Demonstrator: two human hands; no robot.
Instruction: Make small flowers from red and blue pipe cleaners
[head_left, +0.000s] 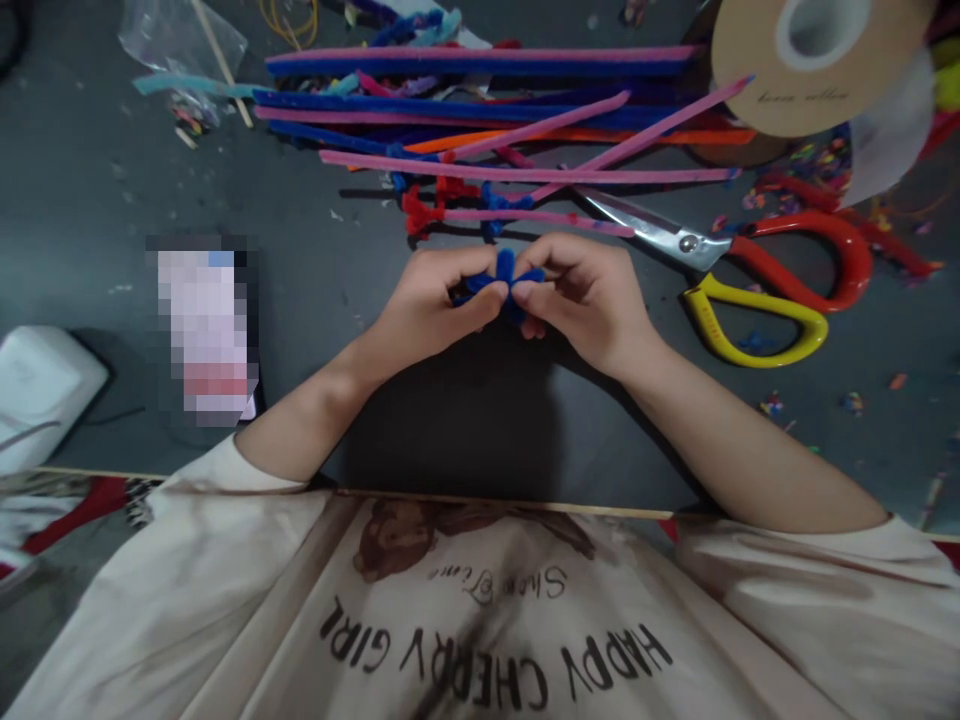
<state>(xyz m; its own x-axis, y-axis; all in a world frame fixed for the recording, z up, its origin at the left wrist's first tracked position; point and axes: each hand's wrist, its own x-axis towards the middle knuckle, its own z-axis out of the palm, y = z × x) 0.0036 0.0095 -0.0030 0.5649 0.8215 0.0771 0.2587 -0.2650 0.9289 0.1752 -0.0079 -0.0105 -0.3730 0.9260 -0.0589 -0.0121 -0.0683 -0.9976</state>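
Note:
Between both hands is a small blue pipe-cleaner flower [506, 268] with looped petals, held above the dark table. My left hand [446, 298] pinches it from the left with thumb and fingers. From the other side my right hand [581, 300] pinches it too, its thumb tip close to the left thumb. Part of the flower is covered by the fingers. Just beyond the hands lie pink pipe-cleaner stems [517, 215] with a red flower end [422, 213] and blue twisted bits. Scissors [690, 243] with one red and one yellow handle lie right of my right hand.
Long pink and blue pipe cleaners [480, 60] and an orange one [675, 136] lie across the back. A ribbon spool [787, 90] sits at the back right. A phone [206, 330] and a white device [49, 390] are at left. Fuzzy scraps [851, 402] dot the right side.

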